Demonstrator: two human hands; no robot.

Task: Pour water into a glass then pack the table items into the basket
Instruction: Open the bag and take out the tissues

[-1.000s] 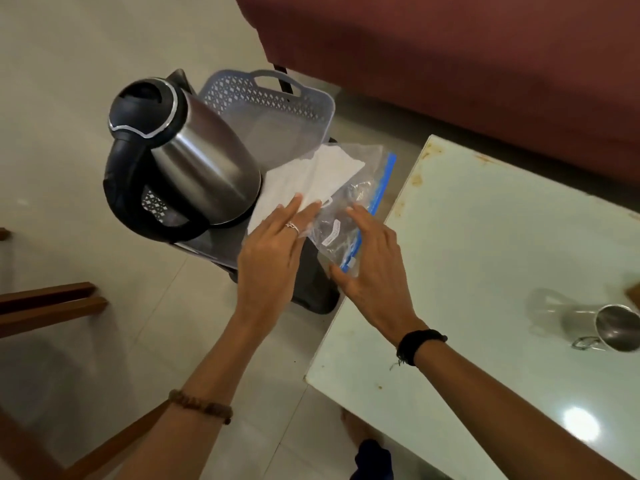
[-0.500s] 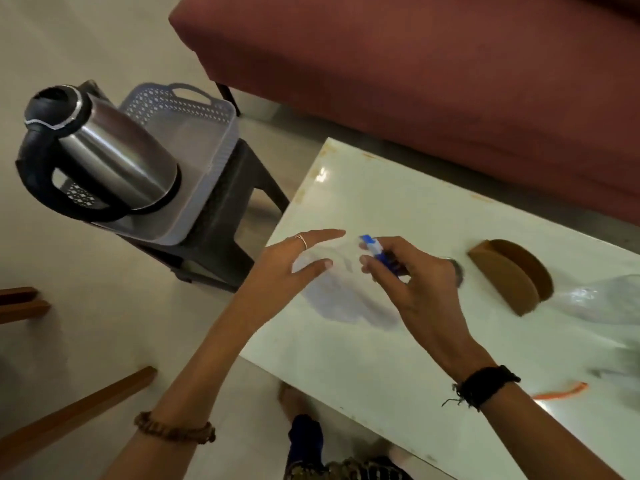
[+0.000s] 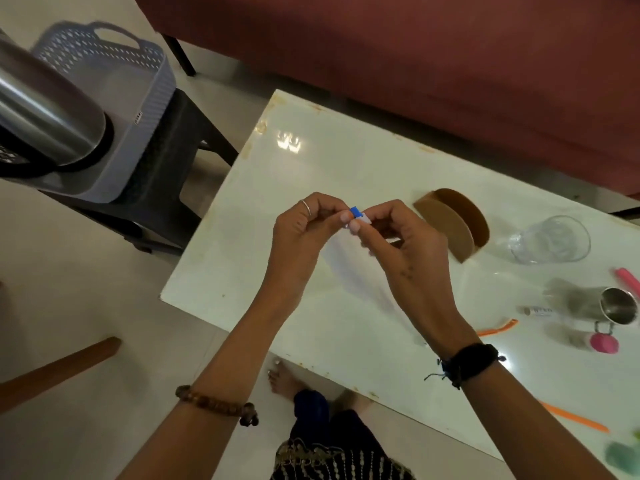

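- Basket (image 3: 138,98), grey plastic with a perforated rim and a handle slot, on a dark stool (image 3: 173,161) just beside the counter's left end; cut off at the frame's left edge.
- Steel kettle (image 3: 45,123) lying tilted in the basket, its top out of frame, black base toward the counter.
- Above the counter (image 3: 311,161), left hand (image 3: 301,237) and right hand (image 3: 401,244) meeting fingertip to fingertip, both pinching a small blue-and-white piece (image 3: 356,216); hard to tell what it is, and whether a clear bag hangs beneath it cannot be told.
- Ring on a left finger, beaded bracelet on the left wrist, black woven band on the right wrist.
- On the counter to the right: a brown semicircular holder (image 3: 453,223), then a clear glass (image 3: 550,240) on its side, a steel cup (image 3: 616,310) partly blurred, a pink cap (image 3: 604,342), a small white tube (image 3: 540,310), orange strips (image 3: 498,329), a pink object (image 3: 628,278) and a green object (image 3: 623,453), both cut by the frame edge.
- Counter pale, glossy, stained at the edges, reflecting a lamp.
- Beyond: a dark red sofa (image 3: 415,64), pale tiled floor, a wooden chair leg (image 3: 59,368) at lower left, a bare foot (image 3: 284,379) under the counter edge.
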